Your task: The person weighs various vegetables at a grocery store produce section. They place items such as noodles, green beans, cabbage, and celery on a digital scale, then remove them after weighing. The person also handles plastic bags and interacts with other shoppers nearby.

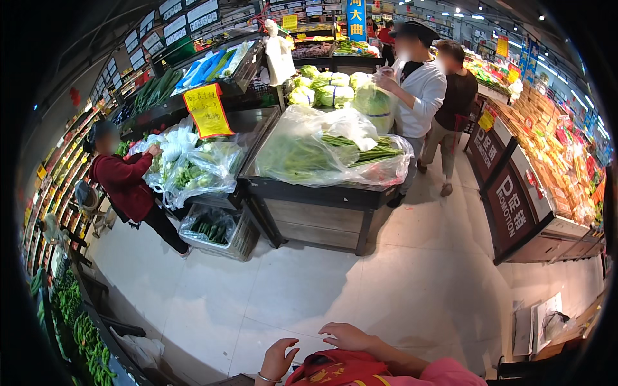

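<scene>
At the bottom of the head view, my left hand [276, 361], with a bracelet at the wrist, is raised with its fingers curved and nothing in it. To its right, my right hand [346, 336] reaches inward over the red apron [333, 369], its fingers apart and also without anything in them. Both hands are in front of my body, above the tiled floor [289, 289]. Across the floor stands a dark-edged produce stand [314, 193], bearing long green stalks [376, 150] in a large clear plastic bag [299, 159].
At left, a person in a dark red top [118, 176] handles bagged greens [188, 169]. A plastic crate [236, 241] of dark green vegetables sits on the floor. Beyond the stand, a person in white [420, 96] is near cabbages [334, 91]. Green peppers [87, 335] lie lower left; a promotion stand [512, 202] is right.
</scene>
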{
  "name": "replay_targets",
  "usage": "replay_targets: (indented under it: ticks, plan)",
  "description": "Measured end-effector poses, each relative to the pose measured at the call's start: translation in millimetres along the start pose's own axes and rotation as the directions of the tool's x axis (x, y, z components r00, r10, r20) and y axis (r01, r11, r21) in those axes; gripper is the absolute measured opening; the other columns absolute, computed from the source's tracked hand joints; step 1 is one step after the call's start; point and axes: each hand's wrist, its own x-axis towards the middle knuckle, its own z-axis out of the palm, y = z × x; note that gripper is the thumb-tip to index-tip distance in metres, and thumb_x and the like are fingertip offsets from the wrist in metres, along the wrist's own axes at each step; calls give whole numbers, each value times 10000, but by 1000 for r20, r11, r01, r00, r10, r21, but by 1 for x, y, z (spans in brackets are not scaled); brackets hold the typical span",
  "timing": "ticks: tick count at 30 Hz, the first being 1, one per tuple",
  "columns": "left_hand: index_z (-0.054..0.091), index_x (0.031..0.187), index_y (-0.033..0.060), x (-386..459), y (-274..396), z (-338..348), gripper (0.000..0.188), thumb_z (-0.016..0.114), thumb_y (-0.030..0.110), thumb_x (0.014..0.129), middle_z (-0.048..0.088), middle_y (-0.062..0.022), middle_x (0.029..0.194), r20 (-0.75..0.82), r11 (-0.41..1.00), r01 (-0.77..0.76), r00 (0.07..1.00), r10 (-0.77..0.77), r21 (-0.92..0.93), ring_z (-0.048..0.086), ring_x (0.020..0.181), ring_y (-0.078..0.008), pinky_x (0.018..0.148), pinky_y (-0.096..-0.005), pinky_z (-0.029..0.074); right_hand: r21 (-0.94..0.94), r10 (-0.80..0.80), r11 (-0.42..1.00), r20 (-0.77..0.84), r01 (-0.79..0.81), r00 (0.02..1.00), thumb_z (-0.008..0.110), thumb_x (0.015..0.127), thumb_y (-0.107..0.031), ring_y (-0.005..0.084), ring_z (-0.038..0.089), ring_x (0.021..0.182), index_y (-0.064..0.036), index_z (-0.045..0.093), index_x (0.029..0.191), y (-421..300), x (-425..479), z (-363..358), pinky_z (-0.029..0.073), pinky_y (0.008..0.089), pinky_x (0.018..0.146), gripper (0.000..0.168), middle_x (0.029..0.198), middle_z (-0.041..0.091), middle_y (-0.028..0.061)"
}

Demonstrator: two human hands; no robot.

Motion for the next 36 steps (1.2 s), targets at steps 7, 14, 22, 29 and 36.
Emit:
replay_targets:
  ticks: [7, 14, 22, 29, 36]
  plan:
    - [611, 965, 54, -9, -9, -4, 221, 655, 100, 753, 627, -114, 904, -56, 999, 41, 998, -40, 12, 615, 818, -246, 708, -318, 485, -14, -33, 999, 50, 34, 998, 533, 846, -186, 300, 528, 998, -24, 547, 1071, -4, 14, 1, 425, 357, 861, 278, 1100, 548, 139]
    - [595, 969, 50, -15, -14, -1, 224, 635, 122, 761, 611, -129, 893, -82, 997, 80, 993, -81, -15, 593, 824, -282, 710, -349, 474, -30, -62, 997, 73, 64, 995, 536, 841, -178, 300, 529, 1000, -27, 549, 1067, -5, 22, -1, 425, 357, 863, 272, 1096, 553, 137]
    - [587, 971, 45, -2, -9, 2, 216, 622, 120, 772, 608, -131, 907, -63, 998, 63, 996, -64, -18, 591, 830, -281, 719, -349, 472, -3, -56, 998, 13, 56, 998, 553, 817, -156, 308, 534, 978, -26, 564, 1046, -1, 19, -10, 434, 361, 847, 263, 1060, 563, 143]
    - [592, 1000, 51, 19, -5, 8, 231, 618, 142, 789, 614, -120, 937, 14, 998, 52, 999, -52, 21, 600, 860, -258, 734, -332, 477, -19, 18, 1000, -7, -18, 1000, 555, 818, -128, 273, 560, 954, -36, 559, 1074, 17, 12, -21, 453, 342, 831, 272, 1087, 560, 131]
    - [589, 997, 48, 48, -22, -4, 228, 610, 150, 794, 612, -127, 936, 66, 999, 29, 997, -30, 19, 595, 859, -277, 741, -346, 475, 45, 91, 995, -20, -90, 996, 553, 803, -155, 301, 537, 982, -37, 570, 1047, 16, 34, -32, 435, 357, 851, 272, 1056, 571, 141]
